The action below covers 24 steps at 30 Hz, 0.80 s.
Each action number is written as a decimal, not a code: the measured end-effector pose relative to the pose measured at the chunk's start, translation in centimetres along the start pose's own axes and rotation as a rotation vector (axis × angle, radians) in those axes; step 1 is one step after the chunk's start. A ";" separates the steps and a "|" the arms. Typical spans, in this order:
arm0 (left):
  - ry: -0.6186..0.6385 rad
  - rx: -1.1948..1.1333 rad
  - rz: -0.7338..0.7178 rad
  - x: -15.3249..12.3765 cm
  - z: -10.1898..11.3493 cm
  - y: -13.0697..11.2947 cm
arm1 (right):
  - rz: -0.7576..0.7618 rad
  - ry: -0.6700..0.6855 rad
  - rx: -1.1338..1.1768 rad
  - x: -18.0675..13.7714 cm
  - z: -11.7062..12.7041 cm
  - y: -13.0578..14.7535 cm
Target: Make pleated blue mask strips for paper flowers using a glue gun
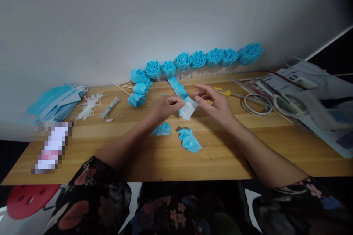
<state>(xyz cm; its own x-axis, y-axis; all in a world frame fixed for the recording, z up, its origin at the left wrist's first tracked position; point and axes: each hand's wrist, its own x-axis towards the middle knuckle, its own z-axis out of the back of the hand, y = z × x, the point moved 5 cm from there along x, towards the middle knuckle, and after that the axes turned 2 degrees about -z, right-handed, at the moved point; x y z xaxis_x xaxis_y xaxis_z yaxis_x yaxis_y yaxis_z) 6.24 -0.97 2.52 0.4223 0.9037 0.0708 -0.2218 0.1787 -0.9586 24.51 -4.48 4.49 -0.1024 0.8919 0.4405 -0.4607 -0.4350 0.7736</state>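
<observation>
My left hand [164, 107] pinches a small white and blue piece of mask cloth [189, 109] over the middle of the wooden table [248, 154]. My right hand [213, 102] hovers just right of the cloth with its fingers spread, close to the cloth's edge. Two folded blue cloth pieces [189, 140] lie on the table below my hands. A strip of blue cloth [178, 88] lies just beyond them. A row of blue cloth roses [198, 59] leans against the wall at the back.
A stack of blue face masks [53, 102] and a bundle of white ear loops [89, 105] lie at the left. A yellow-handled tool [222, 91], tape rings [252, 105] and papers [309, 95] fill the right side. A red stool [29, 200] stands below left.
</observation>
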 end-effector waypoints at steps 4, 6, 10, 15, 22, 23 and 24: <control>-0.116 -0.267 0.090 0.1 0.4 0.5 | 0.237 -0.045 -0.208 -0.3 0.7 1.9; -0.130 -0.400 0.103 0.0 0.3 0.7 | 0.364 0.021 -0.291 -0.7 0.1 2.5; -0.110 -0.518 0.116 -0.3 -0.3 0.6 | 0.434 0.054 -0.373 -1.1 -0.8 2.3; -0.104 -0.544 0.124 -0.8 -0.8 0.1 | 0.416 -0.053 -0.417 -1.2 -0.5 2.1; -0.148 -0.629 0.130 -0.9 -1.6 0.5 | 0.439 -0.086 -0.415 -1.3 -1.0 2.3; -0.151 -0.637 0.131 -0.9 -1.7 0.6 | 0.451 -0.096 -0.409 -1.3 -1.1 2.4; -0.157 -0.644 0.135 -0.9 -1.7 0.7 | 0.450 -0.098 -0.408 -1.3 -1.1 2.4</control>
<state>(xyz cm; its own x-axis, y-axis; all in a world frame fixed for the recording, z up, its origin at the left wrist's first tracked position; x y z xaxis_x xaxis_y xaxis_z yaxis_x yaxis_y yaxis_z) 7.23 -2.31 1.34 0.2844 0.9562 -0.0689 0.3251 -0.1638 -0.9314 22.58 -6.51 5.25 -0.2927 0.6075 0.7384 -0.6936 -0.6665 0.2735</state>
